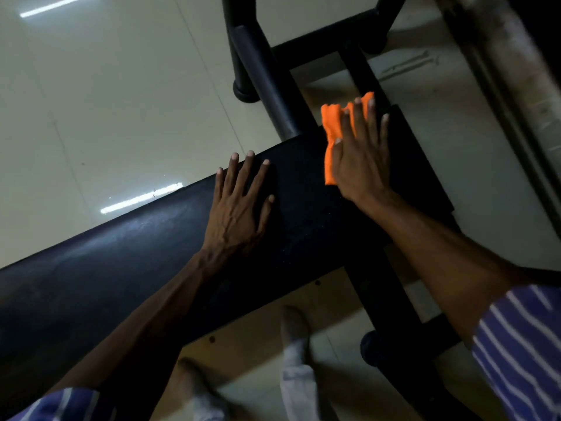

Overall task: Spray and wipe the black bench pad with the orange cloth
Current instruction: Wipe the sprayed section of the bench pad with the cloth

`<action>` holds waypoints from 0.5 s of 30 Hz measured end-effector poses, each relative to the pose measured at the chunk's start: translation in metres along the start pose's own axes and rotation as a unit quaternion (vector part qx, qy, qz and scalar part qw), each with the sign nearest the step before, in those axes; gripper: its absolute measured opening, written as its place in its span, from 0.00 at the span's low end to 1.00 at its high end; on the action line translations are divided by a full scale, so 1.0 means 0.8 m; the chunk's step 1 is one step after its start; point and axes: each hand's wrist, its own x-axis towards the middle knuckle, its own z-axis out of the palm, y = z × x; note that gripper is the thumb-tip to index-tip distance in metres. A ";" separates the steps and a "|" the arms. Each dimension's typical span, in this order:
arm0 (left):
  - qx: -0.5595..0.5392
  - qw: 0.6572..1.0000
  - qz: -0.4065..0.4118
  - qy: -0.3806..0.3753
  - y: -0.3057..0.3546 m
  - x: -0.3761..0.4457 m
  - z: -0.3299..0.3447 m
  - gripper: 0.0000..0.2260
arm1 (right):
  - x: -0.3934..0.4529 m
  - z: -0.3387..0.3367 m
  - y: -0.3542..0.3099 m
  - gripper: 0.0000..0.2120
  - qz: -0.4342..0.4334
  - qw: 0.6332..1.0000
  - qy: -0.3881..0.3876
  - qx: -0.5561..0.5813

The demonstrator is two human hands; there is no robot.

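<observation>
1. Black bench pad [151, 247]: long and firm-looking, probably smooth vinyl and slippery when wet; its long axis runs from 8 o'clock to 2 o'clock across the view.
2. Left hand [239, 205]: spread flat on the pad at centre, holding nothing.
3. Orange cloth [332, 138]: soft, light, bunched at 1 o'clock; best pressed under the palm.
4. Right hand [361, 159]: fingers spread, pressing the cloth down.

- Left hand [239, 205]: flat, palm down, fingers spread, forearm extended forward.
- Right hand [361, 159]: flat, palm down, fingers straight and slightly fanned, arm reaching farther forward.
</observation>
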 end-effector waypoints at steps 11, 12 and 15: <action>0.008 0.998 0.058 -0.014 0.049 0.044 0.013 0.27 | -0.126 -0.005 0.044 0.30 -0.033 0.998 -0.049 -0.032; 0.010 0.998 0.065 -0.016 0.053 0.046 0.015 0.27 | -0.118 -0.007 0.052 0.30 0.022 0.998 -0.046 -0.037; 0.019 0.996 0.086 -0.024 0.067 0.053 0.023 0.28 | -0.076 -0.006 0.063 0.31 0.141 0.989 -0.033 -0.036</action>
